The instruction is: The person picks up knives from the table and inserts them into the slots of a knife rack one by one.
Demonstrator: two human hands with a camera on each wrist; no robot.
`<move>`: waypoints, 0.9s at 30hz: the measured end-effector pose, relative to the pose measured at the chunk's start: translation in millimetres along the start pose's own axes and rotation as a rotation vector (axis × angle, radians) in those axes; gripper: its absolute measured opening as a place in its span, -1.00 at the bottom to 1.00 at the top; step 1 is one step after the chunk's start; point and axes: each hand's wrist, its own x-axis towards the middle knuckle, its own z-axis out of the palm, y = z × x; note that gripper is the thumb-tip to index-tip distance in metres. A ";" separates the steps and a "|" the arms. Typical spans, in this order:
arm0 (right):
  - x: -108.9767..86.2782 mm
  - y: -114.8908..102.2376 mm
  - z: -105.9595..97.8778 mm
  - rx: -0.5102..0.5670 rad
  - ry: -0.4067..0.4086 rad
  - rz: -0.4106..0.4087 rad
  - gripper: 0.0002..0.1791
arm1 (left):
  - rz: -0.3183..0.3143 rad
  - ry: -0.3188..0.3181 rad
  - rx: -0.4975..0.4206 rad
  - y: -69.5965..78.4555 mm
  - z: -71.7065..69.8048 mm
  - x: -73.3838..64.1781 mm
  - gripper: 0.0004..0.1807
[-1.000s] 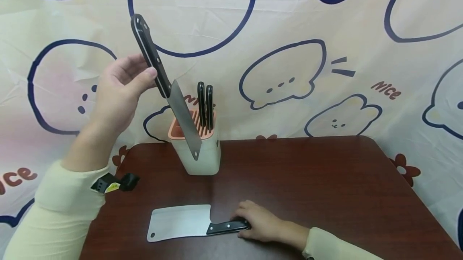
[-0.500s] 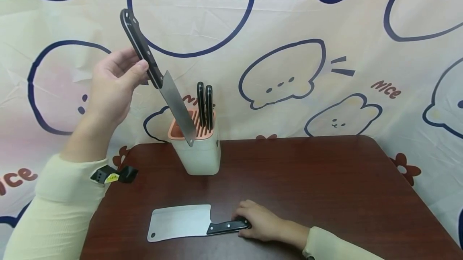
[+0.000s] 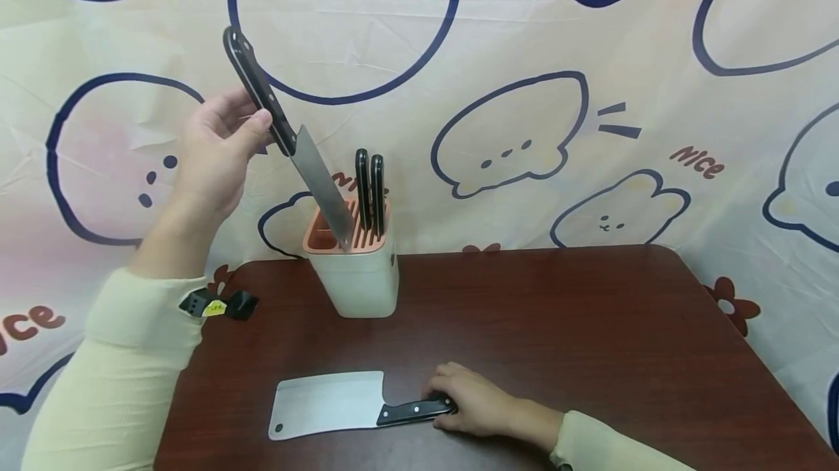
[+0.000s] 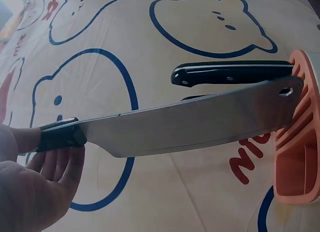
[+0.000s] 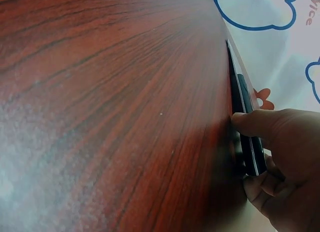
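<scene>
My left hand [image 3: 219, 154] pinches the black riveted handle of a kitchen knife [image 3: 321, 183] between thumb and fingers. The knife slants down to the right, its tip right at the slotted top of a knife block [image 3: 360, 285]. In the left wrist view the broad blade [image 4: 190, 124], with a hole near its tip, reaches to the orange slots. Low on the table, my right hand [image 3: 475, 402] grips the end of a cleaver's black handle [image 5: 252, 152]. The cleaver [image 3: 328, 404] lies flat with its rectangular blade pointing left.
Two black-handled knives [image 3: 371, 191] stand upright in the block's right-hand slots. An orange open compartment [image 4: 297, 172] takes up the block's left side. The dark wooden table [image 3: 557, 325] backs onto a printed cloth [image 3: 393, 41].
The left hand first drew the knife up and left, then brought it slightly back down, so its tip shifted from before the block's front wall to its top. The right hand and cleaver stayed put.
</scene>
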 end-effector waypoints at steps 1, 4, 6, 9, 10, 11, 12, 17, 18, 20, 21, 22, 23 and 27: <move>-0.1 0.2 0.0 0.005 -0.002 0.002 -0.66 | -0.006 0.002 0.006 -1.0 -0.7 0.9 -0.56; -0.2 0.8 -0.3 0.021 -0.005 0.006 -0.67 | -0.032 0.006 0.016 -4.4 -2.0 3.5 -0.54; -0.1 1.8 -0.6 0.039 -0.004 0.005 -0.67 | -0.044 0.006 0.031 -7.0 -2.1 4.7 -0.53; -0.1 3.8 -1.4 0.081 0.000 0.013 -0.67 | -0.052 0.003 0.045 -11.2 -1.3 6.2 -0.54; 0.0 4.5 -2.1 0.097 0.005 0.015 -0.67 | -0.052 0.002 0.053 -12.6 -1.0 6.5 -0.55; 0.0 5.3 -2.4 0.120 0.008 0.021 -0.67 | -0.050 -0.001 0.055 -13.9 -0.5 6.8 -0.55; 0.1 6.2 -2.6 0.141 0.012 0.025 -0.68 | -0.048 -0.003 0.062 -15.2 -0.2 7.1 -0.56; -0.4 9.8 -4.3 0.256 0.025 0.070 -0.68 | -0.056 -0.013 0.134 -21.1 1.6 8.3 -0.57; -0.8 10.5 -4.9 0.280 0.026 0.082 -0.68 | -0.063 -0.018 0.154 -22.4 2.0 8.5 -0.57; -2.0 11.8 -6.5 0.332 0.028 0.109 -0.69 | -0.076 -0.031 0.189 -25.4 3.4 9.1 -0.56; -2.5 12.5 -7.5 0.360 0.030 0.122 -0.69 | -0.081 -0.039 0.204 -27.2 4.3 9.4 -0.56; -2.9 13.3 -8.6 0.391 0.034 0.134 -0.69 | -0.085 -0.046 0.218 -29.0 5.3 9.6 -0.56; -3.3 13.8 -10.0 0.433 0.034 0.149 -0.70 | -0.086 -0.055 0.236 -31.2 6.3 10.1 -0.55; -3.0 17.4 -16.1 0.583 0.045 0.190 -0.73 | -0.089 -0.086 0.330 -38.8 9.9 11.1 -0.54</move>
